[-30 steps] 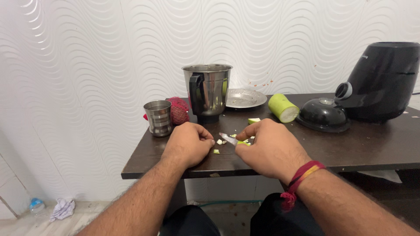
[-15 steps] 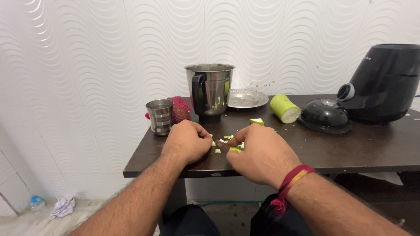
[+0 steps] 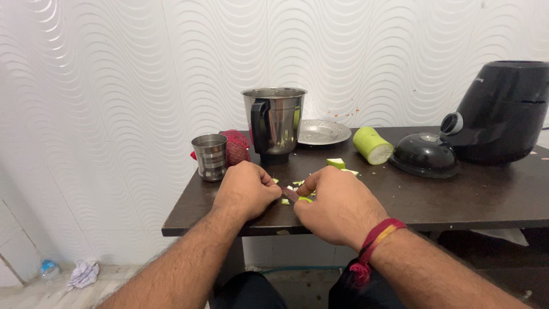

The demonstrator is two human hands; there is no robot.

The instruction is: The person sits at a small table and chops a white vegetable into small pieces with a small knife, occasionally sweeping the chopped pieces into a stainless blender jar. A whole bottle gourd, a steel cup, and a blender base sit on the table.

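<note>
Both my hands rest on the front part of a dark wooden table (image 3: 457, 200). My left hand (image 3: 246, 191) is curled, its fingertips pressing a small green vegetable piece that is mostly hidden under them. My right hand (image 3: 337, 209), with a red and yellow thread on its wrist, grips a small knife (image 3: 289, 194); only a short dark bit shows between the hands. Cut green pieces (image 3: 303, 199) lie around the fingertips, and one larger chunk (image 3: 335, 163) sits just behind them.
Behind the hands stand a steel mixer jar (image 3: 274, 120), a steel cup (image 3: 210, 156), a red mesh bag (image 3: 235, 146) and a steel plate (image 3: 323, 133). A green gourd section (image 3: 372, 145), a black lid (image 3: 424, 154) and a black mixer base (image 3: 503, 111) are at the right.
My hands have closed in together over the pieces. The pale blade seen a second ago between them is now mostly covered by my fingers.
</note>
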